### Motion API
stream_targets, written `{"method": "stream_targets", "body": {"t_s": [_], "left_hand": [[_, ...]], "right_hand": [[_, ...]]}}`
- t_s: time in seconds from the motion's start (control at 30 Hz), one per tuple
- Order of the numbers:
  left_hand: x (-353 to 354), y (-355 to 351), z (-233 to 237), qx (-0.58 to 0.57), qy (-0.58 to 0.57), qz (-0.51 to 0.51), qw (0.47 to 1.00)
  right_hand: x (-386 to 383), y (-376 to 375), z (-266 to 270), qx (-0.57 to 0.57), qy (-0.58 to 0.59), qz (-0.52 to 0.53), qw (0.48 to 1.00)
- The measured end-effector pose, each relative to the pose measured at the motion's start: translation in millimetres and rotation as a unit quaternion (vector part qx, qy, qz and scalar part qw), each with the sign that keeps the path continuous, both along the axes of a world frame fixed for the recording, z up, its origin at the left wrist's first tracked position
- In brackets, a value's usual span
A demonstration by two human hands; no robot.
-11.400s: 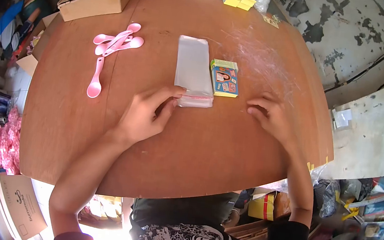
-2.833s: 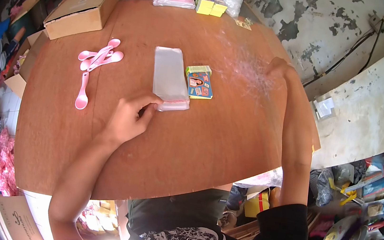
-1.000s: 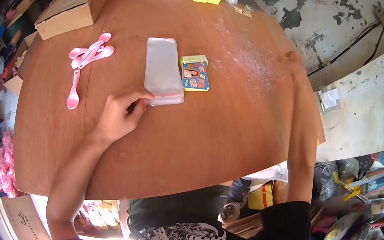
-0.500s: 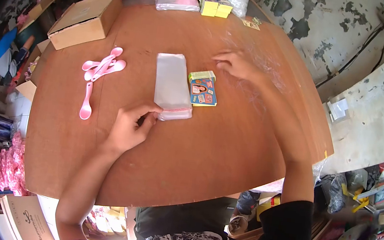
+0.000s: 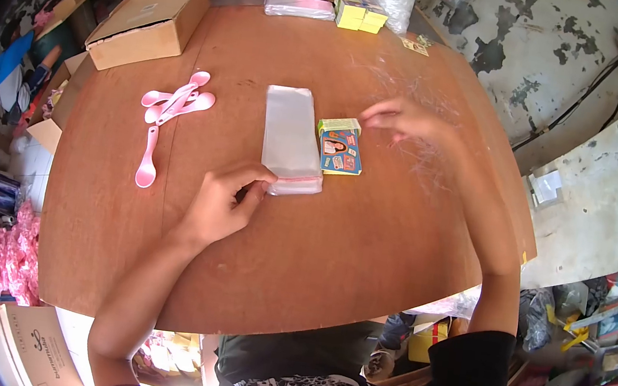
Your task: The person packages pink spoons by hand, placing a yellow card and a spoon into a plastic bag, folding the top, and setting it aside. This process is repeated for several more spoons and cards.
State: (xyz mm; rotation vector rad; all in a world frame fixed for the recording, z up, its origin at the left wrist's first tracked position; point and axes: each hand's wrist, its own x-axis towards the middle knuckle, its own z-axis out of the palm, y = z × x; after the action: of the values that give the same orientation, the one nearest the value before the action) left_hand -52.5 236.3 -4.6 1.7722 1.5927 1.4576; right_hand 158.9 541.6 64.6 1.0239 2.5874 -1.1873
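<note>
A stack of clear plastic bags [image 5: 291,133] lies lengthwise in the middle of the table. My left hand [image 5: 224,202] pinches the near left corner of the stack between thumb and fingers. Just right of the bags lies a small pile of blue-and-yellow printed cards [image 5: 340,149], with a picture on top. My right hand [image 5: 407,120] is beyond the cards to the right, fingers apart and slightly blurred, with nothing visible in it. Several pink plastic spoons [image 5: 179,104] lie to the left, most overlapping and one apart, nearer me.
A cardboard box [image 5: 148,23] sits at the table's far left. Along the back stand another bag stack [image 5: 298,7], yellow-sided card stacks [image 5: 360,14] and a clear plastic roll [image 5: 391,1]. Thin plastic scraps [image 5: 429,158] lie on the right of the brown table [image 5: 330,273].
My right hand has moved slightly nearer the cards and its fingers have spread more. My left hand keeps its pinch on the bags' corner. The whole view has shifted a little.
</note>
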Motion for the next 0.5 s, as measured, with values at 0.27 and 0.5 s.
{"method": "stream_targets", "body": {"t_s": [0.27,0.5], "left_hand": [[0,-2,1,0.009,0.004,0.000,1.000],[-2,-1,0,0.035,0.014,0.000,0.999]], "right_hand": [[76,-19,134,0.169,0.182,-0.051,0.967],[88,21,44,0.530,-0.137,-0.082,0.833]]}}
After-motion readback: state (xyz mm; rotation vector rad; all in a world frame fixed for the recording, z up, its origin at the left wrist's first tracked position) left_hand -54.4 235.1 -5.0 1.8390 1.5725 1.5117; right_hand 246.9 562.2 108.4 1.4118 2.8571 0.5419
